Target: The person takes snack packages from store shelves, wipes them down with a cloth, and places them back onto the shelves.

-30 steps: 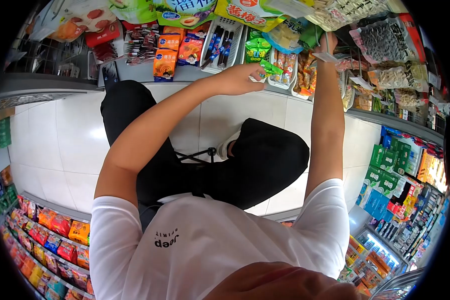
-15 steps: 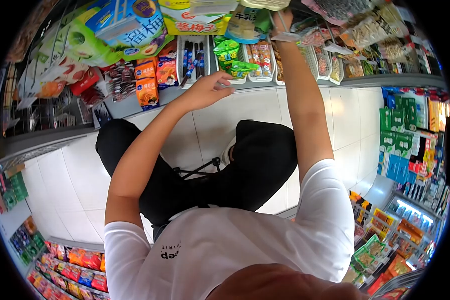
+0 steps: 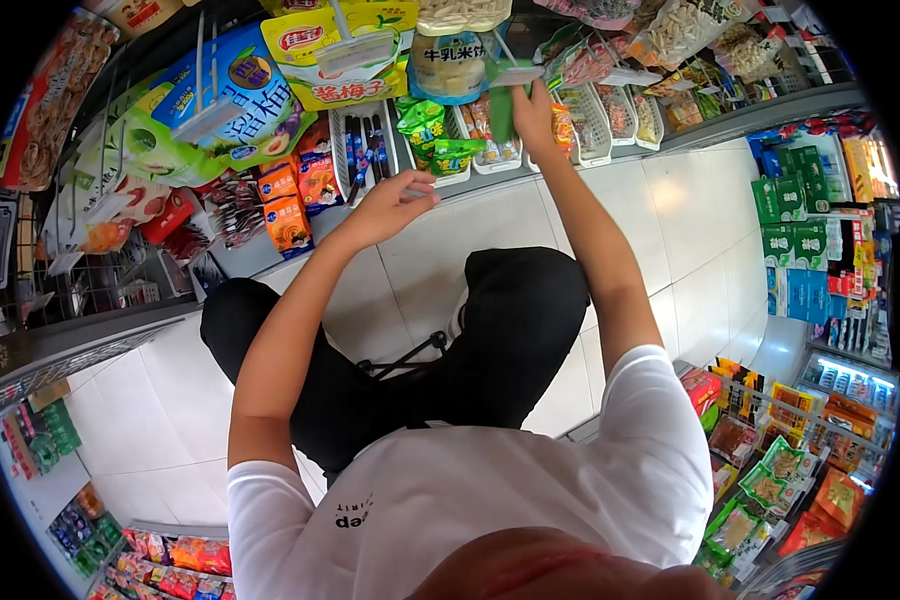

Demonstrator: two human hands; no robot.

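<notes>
Have drawn the right hand back from among the hanging packets towards the tray row since the earlier frame, bringing the flat green item along. At the left, see orange packets standing on the shelf, just beside the first white tray, with slim dark-blue packs lying lengthwise in it. Hold the left hand in front of this tray, grip released, fingers loosely curled. Next, find green packets bulging over the front rim of another white tray, then mixed small packets in a third. Keep the right grip closed on the flat green item, upright above the row, near a clear tag holder. Farther right, find more white trays of wrapped pieces. Beyond their front ends, follow the grey shelf edge, with tiled floor stretching between it and the knees.
</notes>
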